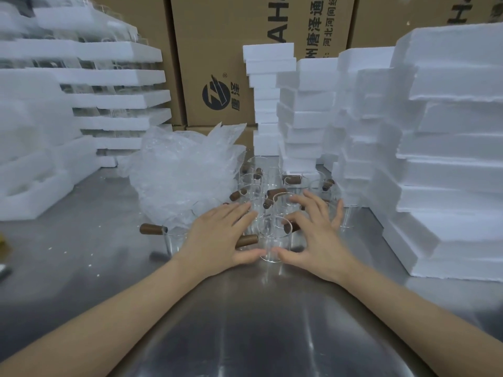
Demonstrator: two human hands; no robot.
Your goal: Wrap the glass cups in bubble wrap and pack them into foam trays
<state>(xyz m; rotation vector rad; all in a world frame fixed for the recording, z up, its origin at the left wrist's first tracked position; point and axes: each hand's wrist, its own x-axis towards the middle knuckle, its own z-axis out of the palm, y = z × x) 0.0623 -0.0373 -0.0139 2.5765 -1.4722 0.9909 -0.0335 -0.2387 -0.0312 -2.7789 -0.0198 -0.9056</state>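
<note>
Our left hand [220, 235] and right hand [313, 235], fingers spread and released, cup the nearest glass cup [275, 238] on the desk [245, 322], likely to gather it for wrapping.

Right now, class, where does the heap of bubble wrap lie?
The bubble wrap lies left of centre on the metal table, just left of the glass cups.

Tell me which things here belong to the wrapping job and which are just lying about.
For the job:
glass cups
bubble wrap
empty foam trays
left hand
right hand

Lying about:
cardboard boxes
packed trays
metal table
</note>
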